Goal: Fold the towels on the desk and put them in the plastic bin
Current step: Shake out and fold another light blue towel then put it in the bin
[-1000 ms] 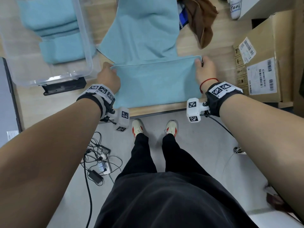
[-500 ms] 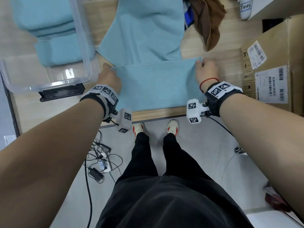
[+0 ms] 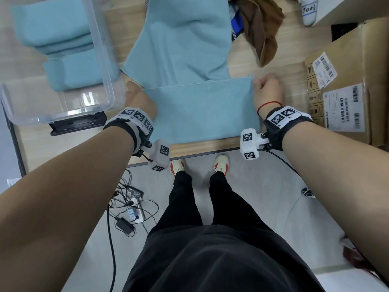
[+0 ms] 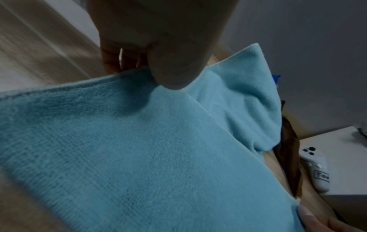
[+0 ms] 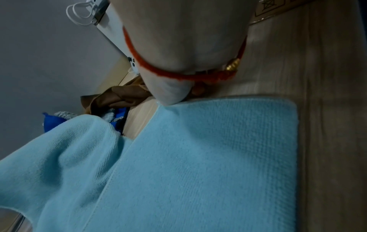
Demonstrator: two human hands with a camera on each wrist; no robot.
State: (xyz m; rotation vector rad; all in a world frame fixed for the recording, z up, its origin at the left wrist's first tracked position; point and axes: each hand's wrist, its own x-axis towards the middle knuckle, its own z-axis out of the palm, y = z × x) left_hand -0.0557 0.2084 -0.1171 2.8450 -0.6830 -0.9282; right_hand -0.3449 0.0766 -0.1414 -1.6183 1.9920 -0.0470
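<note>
Folding is partway thru on the current towel [image 3: 200,108]: it lies on the bench [image 3: 269,66] at the near edge, doubled over into a flat rectangle, fold toward the person, free edges along the far side. Looks like one fold done, prob. at least one more needed before it's small enough for the bin.

Behind it, far side, a second blue towel [image 3: 181,43] lies loose and unfolded, its near part tucked under the folded one's far edge. That one's not started.

Plastic bin [image 3: 103,60] sits at the far left of the bench, just beside the work area, w/ a stack of folded blue towels [image 3: 63,49] already inside. So roughly: several done, one in hand, one left, as far as can be seen.

Grip, left hand [image 3: 141,100]: on the towel's far-left corner; wrist view shows thumb on top of the cloth and fingers [image 4: 111,59] curled under the edge, a pinch. Right hand [image 3: 267,91]: at the far-right corner, fingers curled tight at the edge of the cloth, looks like a pinch too; the right wrist view hides the fingertips behind the palm.

Further out: brown cloth [image 3: 263,28] far right, cardboard box [image 3: 345,85] at the right, a white controller [image 3: 308,11] at the far edge.
</note>
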